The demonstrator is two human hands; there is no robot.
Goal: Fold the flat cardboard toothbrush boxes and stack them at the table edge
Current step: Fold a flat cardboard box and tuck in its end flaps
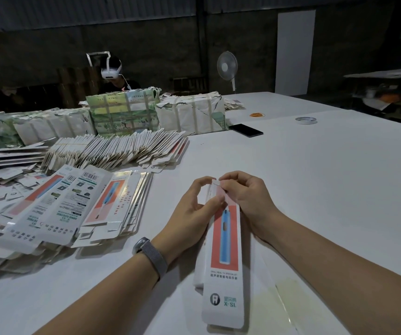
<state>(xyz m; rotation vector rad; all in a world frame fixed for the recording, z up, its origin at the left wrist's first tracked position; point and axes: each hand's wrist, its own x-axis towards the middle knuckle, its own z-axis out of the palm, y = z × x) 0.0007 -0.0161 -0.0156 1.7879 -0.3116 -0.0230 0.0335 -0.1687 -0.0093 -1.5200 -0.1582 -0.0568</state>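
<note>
Held nearest the camera, lengthwise over a white table (315, 177): one long toothbrush box (223, 257), white w/ red panel and blue brush print, near end toward the viewer, far end up btwn both hands. Gripped on its left edge by left hand (194, 209), thumb pressed on the front face, index finger arched above, other fingers curled behind. Pinched at the top flap by right hand (245, 201), fingers curled tight around the far end. Worn on left wrist: grey mesh watch band (151, 255).

Spread to the left, well apart from the held box: fanned pile of flat boxes (68, 209), printed sides up. Stood behind those, on edge in a tight row: more flat blanks (122, 148). Lined up further back: taped wrapped bundles (189, 114).

Lay on the far table: black phone (245, 130), tape roll (306, 120), orange rubber bands (257, 114). Seen beyond: person wearing white headset (111, 70), standing fan (227, 67).
</note>
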